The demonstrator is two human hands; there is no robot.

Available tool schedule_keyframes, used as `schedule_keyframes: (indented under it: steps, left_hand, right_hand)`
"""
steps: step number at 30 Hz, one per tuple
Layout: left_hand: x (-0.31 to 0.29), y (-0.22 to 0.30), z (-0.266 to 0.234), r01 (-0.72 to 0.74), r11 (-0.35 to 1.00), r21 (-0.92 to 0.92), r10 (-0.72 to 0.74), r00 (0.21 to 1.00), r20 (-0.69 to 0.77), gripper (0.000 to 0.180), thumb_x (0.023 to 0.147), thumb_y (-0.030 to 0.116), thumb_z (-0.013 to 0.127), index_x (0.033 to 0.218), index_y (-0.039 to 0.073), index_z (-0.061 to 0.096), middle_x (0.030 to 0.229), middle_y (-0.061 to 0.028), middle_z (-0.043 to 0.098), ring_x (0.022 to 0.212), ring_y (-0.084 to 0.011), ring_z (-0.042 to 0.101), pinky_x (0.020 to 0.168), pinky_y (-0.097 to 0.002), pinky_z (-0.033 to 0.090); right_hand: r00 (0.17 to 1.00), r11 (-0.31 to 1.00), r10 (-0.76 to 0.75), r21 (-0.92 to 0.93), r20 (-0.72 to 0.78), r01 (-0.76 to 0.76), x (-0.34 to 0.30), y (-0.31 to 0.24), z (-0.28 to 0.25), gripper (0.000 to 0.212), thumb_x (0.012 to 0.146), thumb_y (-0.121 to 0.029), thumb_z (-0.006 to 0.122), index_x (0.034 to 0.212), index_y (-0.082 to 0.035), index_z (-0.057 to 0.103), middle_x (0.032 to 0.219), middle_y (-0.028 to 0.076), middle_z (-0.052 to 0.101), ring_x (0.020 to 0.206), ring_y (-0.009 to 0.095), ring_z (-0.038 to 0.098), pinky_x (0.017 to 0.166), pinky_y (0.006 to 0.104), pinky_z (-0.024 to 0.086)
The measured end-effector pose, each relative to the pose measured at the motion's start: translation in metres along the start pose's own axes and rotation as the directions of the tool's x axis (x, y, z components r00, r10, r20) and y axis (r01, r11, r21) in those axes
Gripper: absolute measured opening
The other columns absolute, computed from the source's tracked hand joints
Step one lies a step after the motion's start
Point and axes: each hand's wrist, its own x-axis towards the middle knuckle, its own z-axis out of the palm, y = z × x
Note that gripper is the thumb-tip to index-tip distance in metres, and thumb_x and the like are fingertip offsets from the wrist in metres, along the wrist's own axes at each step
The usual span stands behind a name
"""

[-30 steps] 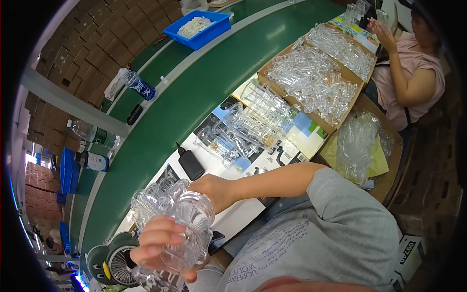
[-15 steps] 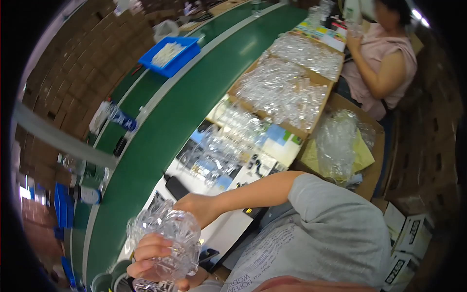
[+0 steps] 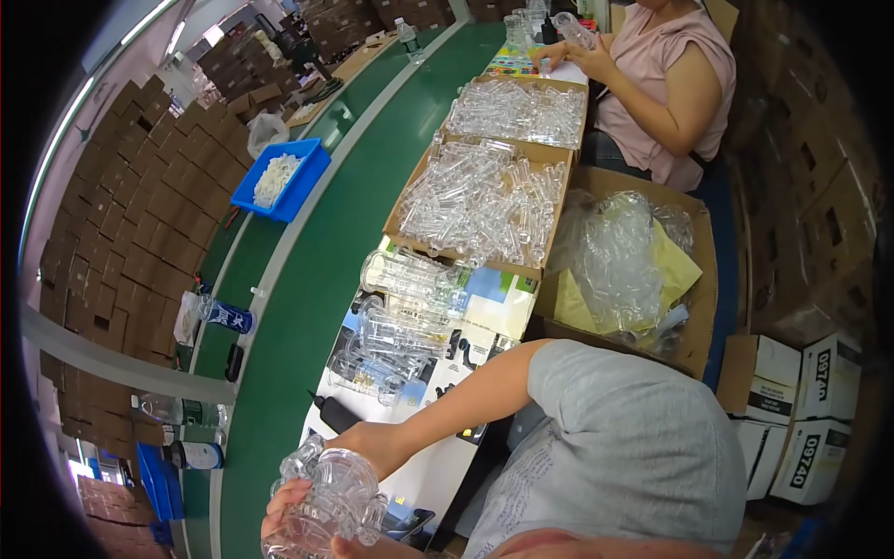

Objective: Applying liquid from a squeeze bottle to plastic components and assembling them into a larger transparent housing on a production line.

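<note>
In front of my chest, at the bottom of the view, I hold a bunch of clear, glass-like vessels (image 3: pixel 326 508) with round rims and small side knobs. The fingers of my left hand (image 3: pixel 287 503) curl around its near left side, thumb below. From behind, my right hand (image 3: pixel 368 447) is closed on the upper side, its fingertips hidden by the clear pieces. Just beyond the right hand lies a black bottle with a thin nozzle (image 3: pixel 337 415) on the white table (image 3: pixel 438 470). More clear vessels (image 3: pixel 396 326) lie in a row farther along the table.
Shallow cartons (image 3: pixel 535 261) hold many clear tubes. A deep carton (image 3: pixel 703 321) with plastic bags stands by my right arm. A green conveyor (image 3: pixel 279 345) runs along the left, with a blue bin (image 3: pixel 307 177) beyond. A co-worker (image 3: pixel 666 102) handles a clear piece. A phone (image 3: pixel 410 526) lies nearby.
The whole view has shifted and sharpened, so the boxes and conveyor sit farther left. The clear vessels have tilted slightly in my hands, which both still hold them.
</note>
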Motion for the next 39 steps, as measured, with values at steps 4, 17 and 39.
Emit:
schedule_keyframes:
  steps: [4,17,39]
  left_hand:
    - [0.008,0.001,-0.023,-0.010,0.997,0.076,0.006,0.999,0.052,0.074,0.066,0.052,0.063,0.109,-0.001,0.034,0.089,-0.0152,0.046,0.081,-0.0250,0.048,0.075,-0.0384,0.040]
    - [0.145,-0.107,-0.041,-0.282,0.659,0.697,-0.052,0.908,0.416,0.056,0.066,0.018,0.071,0.112,0.003,0.043,0.102,-0.0161,0.052,0.094,-0.0289,0.053,0.080,-0.0341,0.043]
    - [0.069,-0.314,-0.095,-0.221,0.093,0.971,-0.882,0.435,0.184,0.063,0.064,0.025,0.071,0.116,0.012,0.038,0.112,-0.0132,0.051,0.106,-0.0308,0.050,0.085,-0.0452,0.042]
  right_hand:
    - [0.995,0.995,0.036,-0.092,0.096,-0.028,0.012,0.005,0.003,0.063,0.058,-0.029,0.074,0.110,-0.006,0.046,0.102,0.015,0.055,0.096,0.032,0.054,0.081,0.0369,0.043]
    - [0.986,0.925,-0.156,-0.358,-0.062,0.124,0.020,0.038,0.002,0.032,0.068,-0.001,0.056,0.099,-0.009,0.055,0.108,0.010,0.051,0.095,0.028,0.052,0.077,0.0348,0.046]
    - [0.970,0.912,-0.230,-0.331,0.076,0.242,0.021,0.033,0.010,0.016,0.065,0.001,0.058,0.078,-0.008,0.058,0.088,0.002,0.058,0.077,0.020,0.057,0.063,0.0296,0.048]
